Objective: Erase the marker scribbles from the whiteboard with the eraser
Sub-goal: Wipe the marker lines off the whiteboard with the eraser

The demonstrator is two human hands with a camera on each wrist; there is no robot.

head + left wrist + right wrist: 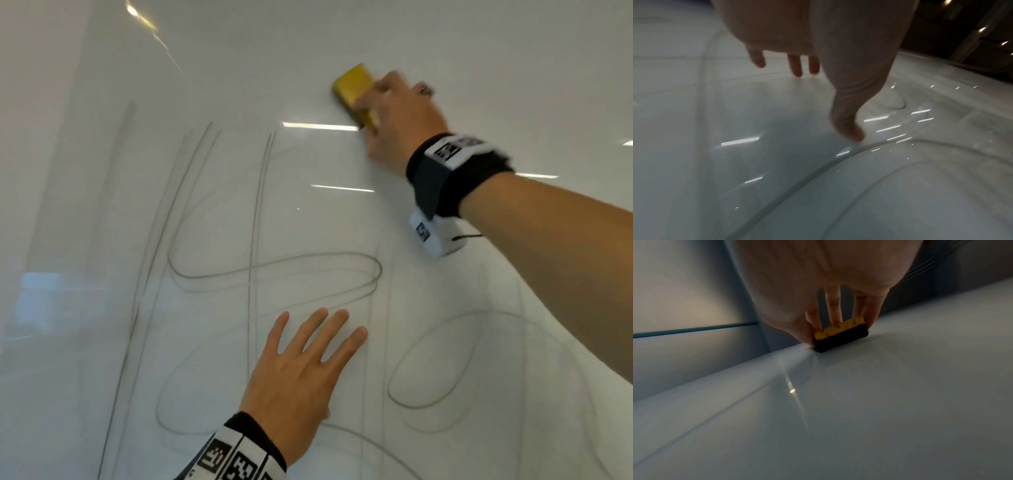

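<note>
A glossy whiteboard [239, 68] fills the head view. Grey marker scribbles [274, 270], loops and long upright strokes, cover its middle and lower part. My right hand [394, 116] grips a yellow eraser [354, 90] with a dark felt pad and presses it flat on the board, above the scribbles at the upper right. In the right wrist view the eraser [840, 335] sits pinched between thumb and fingers, felt side on the board. My left hand [305, 363] lies flat on the board with straight, spread fingers, low in the middle, over the strokes. Its fingers [795, 65] hold nothing.
The board around the eraser and above it shows no strokes. Ceiling lights reflect as bright bars [320, 126] on the surface. A faint vertical seam [85, 137] runs down the board's left side. A dark room with lamps [982, 29] shows beyond the board's edge.
</note>
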